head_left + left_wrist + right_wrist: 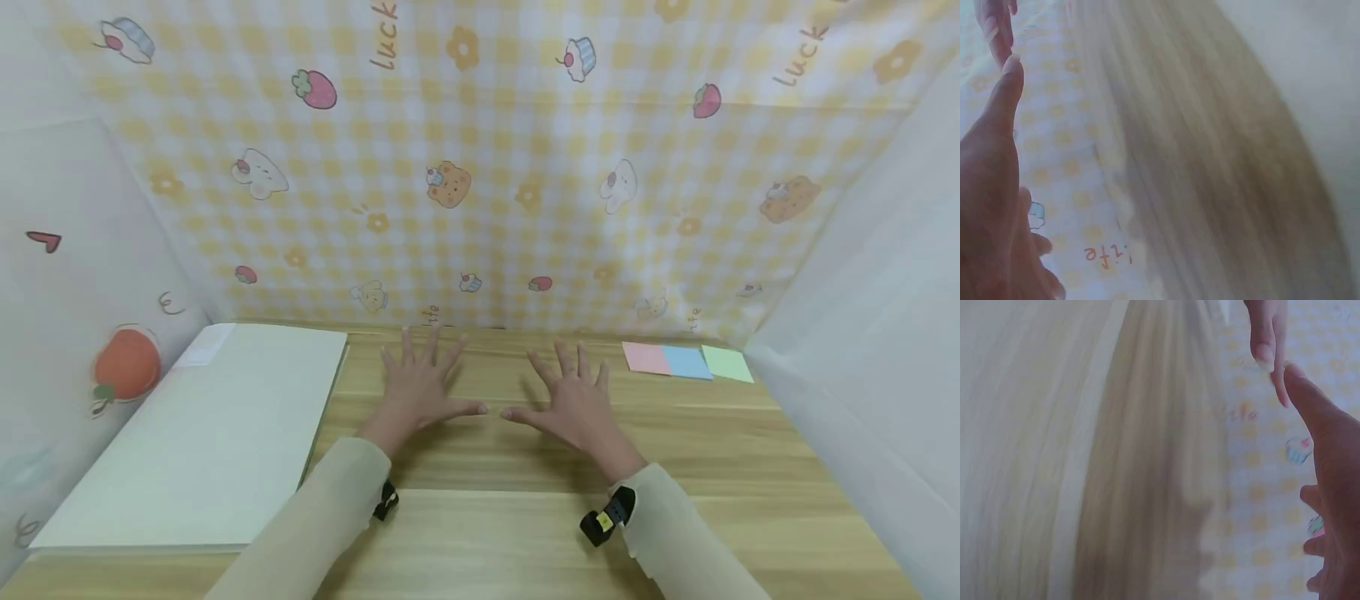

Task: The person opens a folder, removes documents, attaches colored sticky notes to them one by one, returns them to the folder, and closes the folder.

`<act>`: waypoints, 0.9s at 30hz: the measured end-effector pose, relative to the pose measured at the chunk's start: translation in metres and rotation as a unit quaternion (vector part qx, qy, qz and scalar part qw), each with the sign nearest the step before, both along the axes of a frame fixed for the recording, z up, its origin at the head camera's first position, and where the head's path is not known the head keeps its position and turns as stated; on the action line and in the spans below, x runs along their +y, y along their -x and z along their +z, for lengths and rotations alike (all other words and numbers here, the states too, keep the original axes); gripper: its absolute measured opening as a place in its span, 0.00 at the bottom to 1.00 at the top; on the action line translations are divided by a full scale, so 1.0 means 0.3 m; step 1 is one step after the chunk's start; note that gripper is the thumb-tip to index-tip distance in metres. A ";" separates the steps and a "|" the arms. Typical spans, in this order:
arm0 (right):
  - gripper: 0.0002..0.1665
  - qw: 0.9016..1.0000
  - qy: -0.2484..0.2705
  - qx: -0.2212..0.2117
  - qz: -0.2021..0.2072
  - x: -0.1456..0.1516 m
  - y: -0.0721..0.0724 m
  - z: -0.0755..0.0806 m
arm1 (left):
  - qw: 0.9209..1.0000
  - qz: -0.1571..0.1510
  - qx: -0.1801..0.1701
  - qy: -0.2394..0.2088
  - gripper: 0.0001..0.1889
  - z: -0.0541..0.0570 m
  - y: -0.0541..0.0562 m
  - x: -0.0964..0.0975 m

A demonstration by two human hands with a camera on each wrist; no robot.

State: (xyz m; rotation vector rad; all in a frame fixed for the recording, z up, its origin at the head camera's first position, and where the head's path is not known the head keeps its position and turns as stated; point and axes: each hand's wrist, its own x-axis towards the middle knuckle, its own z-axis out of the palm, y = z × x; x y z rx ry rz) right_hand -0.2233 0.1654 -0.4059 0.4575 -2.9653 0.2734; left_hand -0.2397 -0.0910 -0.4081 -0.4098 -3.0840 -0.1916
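Note:
Above the wood-grain table point(495, 533), my left hand point(417, 390) is spread palm down with straight fingers and holds nothing. To its right, my right hand point(579, 407) is spread the same way, also without anything in it. The two thumbs point toward each other with a small gap between them in the head view. Shadows fall on the wood below both hands. In the left wrist view the left hand point(988, 187) shows from the side along the left edge. The right wrist view has the right hand point(1341, 481) at its right edge.
A large white board point(202, 442) lies on the table's left side. At the back right lie pink point(647, 358), blue point(686, 362) and green point(726, 364) paper pieces. A yellow checked cloth point(495, 233) hangs behind, with white sheets point(870, 275) at the sides.

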 end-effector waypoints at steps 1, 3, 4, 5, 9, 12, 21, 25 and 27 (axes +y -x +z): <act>0.64 1.000 -0.002 0.008 0.006 -0.008 -0.008 0.007 | 1.000 0.001 -0.005 -0.011 0.61 0.006 -0.010 -0.004; 0.63 1.000 -0.002 0.018 0.021 -0.027 -0.028 0.023 | 0.999 0.000 -0.014 -0.036 0.60 0.018 -0.034 -0.015; 0.63 0.999 0.000 0.019 0.030 -0.039 -0.039 0.030 | 0.999 0.000 -0.019 -0.046 0.60 0.022 -0.048 -0.023; 0.62 0.999 0.003 0.019 0.039 -0.051 -0.050 0.035 | 0.998 0.002 -0.025 -0.058 0.58 0.028 -0.063 -0.033; 0.58 0.996 0.028 0.009 0.079 -0.116 -0.095 0.048 | 0.996 0.000 -0.026 -0.090 0.52 0.055 -0.138 -0.090; 0.54 0.992 0.047 -0.005 0.114 -0.171 -0.133 0.043 | 0.995 -0.011 -0.001 -0.099 0.49 0.075 -0.206 -0.157; 0.53 0.973 0.065 -0.009 0.219 -0.308 -0.232 -0.006 | 0.992 0.012 0.075 -0.098 0.43 0.101 -0.377 -0.414; 0.51 0.962 0.070 0.007 0.263 -0.362 -0.249 -0.027 | 0.986 0.054 0.110 -0.114 0.41 0.073 -0.417 -0.535; 0.50 0.958 0.072 0.001 0.278 -0.386 -0.255 -0.034 | 0.981 0.074 0.128 -0.125 0.40 0.047 -0.435 -0.592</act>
